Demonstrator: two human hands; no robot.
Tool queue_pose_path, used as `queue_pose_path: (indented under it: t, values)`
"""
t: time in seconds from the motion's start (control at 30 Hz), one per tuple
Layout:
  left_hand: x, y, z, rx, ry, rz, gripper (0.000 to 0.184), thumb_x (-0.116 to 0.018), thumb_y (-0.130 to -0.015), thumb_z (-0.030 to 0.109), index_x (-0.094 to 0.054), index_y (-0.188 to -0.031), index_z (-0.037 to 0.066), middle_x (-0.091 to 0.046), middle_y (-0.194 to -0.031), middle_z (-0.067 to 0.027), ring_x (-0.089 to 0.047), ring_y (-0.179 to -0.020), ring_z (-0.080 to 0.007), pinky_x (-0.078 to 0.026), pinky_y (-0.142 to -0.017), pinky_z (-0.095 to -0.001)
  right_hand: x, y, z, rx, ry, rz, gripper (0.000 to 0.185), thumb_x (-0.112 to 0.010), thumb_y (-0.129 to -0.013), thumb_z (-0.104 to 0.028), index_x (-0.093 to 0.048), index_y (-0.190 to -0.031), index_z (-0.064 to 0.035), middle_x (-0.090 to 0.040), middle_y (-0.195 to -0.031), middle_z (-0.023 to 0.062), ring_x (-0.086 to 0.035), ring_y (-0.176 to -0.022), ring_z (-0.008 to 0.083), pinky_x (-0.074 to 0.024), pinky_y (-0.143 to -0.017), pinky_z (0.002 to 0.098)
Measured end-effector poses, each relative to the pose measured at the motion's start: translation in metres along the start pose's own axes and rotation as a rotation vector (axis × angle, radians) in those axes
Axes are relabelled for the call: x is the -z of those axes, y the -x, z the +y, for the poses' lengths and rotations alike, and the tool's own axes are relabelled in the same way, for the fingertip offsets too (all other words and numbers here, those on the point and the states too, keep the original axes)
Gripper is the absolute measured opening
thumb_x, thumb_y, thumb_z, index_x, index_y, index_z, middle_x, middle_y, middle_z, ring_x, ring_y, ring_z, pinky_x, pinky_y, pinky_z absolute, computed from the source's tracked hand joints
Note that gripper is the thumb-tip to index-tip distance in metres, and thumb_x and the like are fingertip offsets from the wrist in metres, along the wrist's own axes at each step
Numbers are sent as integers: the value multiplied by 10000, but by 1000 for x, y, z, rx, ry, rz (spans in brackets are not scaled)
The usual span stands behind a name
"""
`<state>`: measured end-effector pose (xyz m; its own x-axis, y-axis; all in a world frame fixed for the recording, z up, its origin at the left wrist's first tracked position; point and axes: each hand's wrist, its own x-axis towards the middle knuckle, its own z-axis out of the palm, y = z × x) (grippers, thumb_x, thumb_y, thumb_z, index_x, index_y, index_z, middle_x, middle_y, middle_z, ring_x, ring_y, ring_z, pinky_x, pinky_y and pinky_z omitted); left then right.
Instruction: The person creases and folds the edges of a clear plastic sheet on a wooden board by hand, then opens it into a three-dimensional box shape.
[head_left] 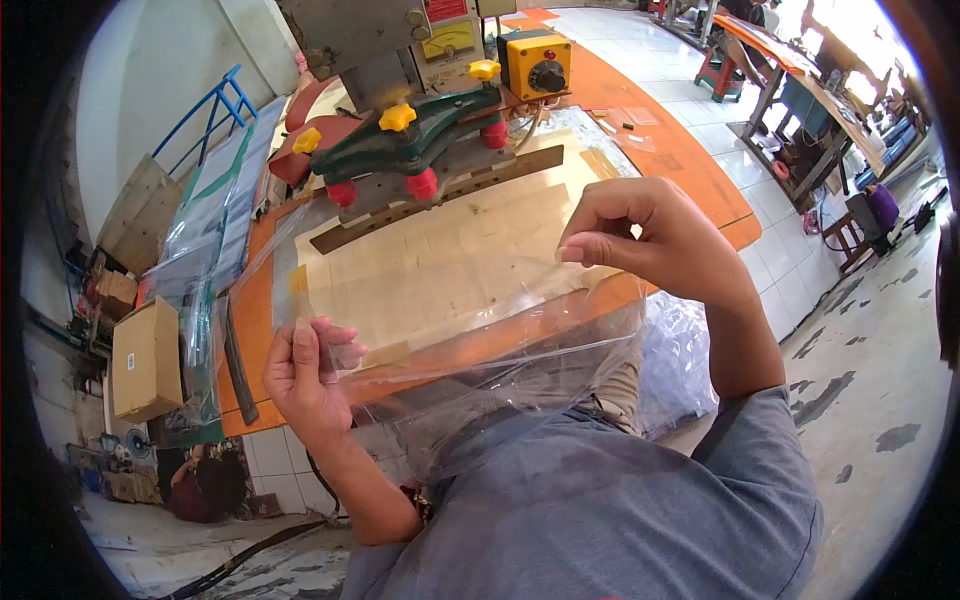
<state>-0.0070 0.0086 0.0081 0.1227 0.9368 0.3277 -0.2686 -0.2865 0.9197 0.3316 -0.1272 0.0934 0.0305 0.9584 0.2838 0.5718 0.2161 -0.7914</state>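
Pinching the clear sheet [480,372] (hard to see in parts) with the left hand [308,380] at one end and the right hand [668,238] at the other. Hangs over the front edge of the counter [705,190], loose and saggy. Looks only partly done: spread wide, not lying flat. Leaves room to move over the pale board [450,240], up to the dark bar [460,192] below the red knobs [421,184]

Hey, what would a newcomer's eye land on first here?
Probably the dark green bracket with yellow knobs and red caps, at top centre above the orange table. Just to its upper right is a bright yellow control box with a black dial. Nearer the camera, the left hand and right hand hold a clear plastic sheet between them.
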Motion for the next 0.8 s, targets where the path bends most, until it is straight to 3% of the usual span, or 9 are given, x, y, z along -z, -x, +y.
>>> queue_pose_path:
  t: [0.4, 0.5, 0.57, 0.8]
  values:
    - [1, -2, 3, 13, 3, -14, 279, -634, -1037, 274, -699, -1031, 3, -745, -820, -114, -692, -620, -160, -549, -567, -260, 10, 2, -17, -52, 152, -40, 234, -736, -957, -251, -748, -908, -23, -688, -711, 50, -657, -656, 119, -510, -627, 285]
    - [1, -3, 5, 13, 8, -15, 285, -641, -1034, 279, -704, -1023, 1, -746, -818, -116, -696, -625, -157, -547, -562, -253, 10, 2, -11, 19, 171, -16, 229, -734, -957, -247, -736, -913, -22, -669, -693, 52, -650, -642, 134, -504, -619, 295]
    - [4, -4, 3, 8, -3, -31, 261, -583, -1053, 215, -669, -1023, -29, -737, -844, -181, -706, -639, -194, -611, -594, -326, 10, 4, -10, 18, 193, -6, 225, -733, -958, -243, -727, -913, -22, -655, -682, 51, -638, -631, 138, -498, -611, 300]
    - [5, -2, 2, 27, 4, -29, 259, -584, -1051, 218, -669, -1021, -24, -738, -848, -183, -706, -640, -197, -613, -603, -330, 7, 12, -8, 33, 230, 45, 193, -723, -962, -209, -698, -894, -30, -621, -661, 42, -587, -596, 139, -478, -590, 304]
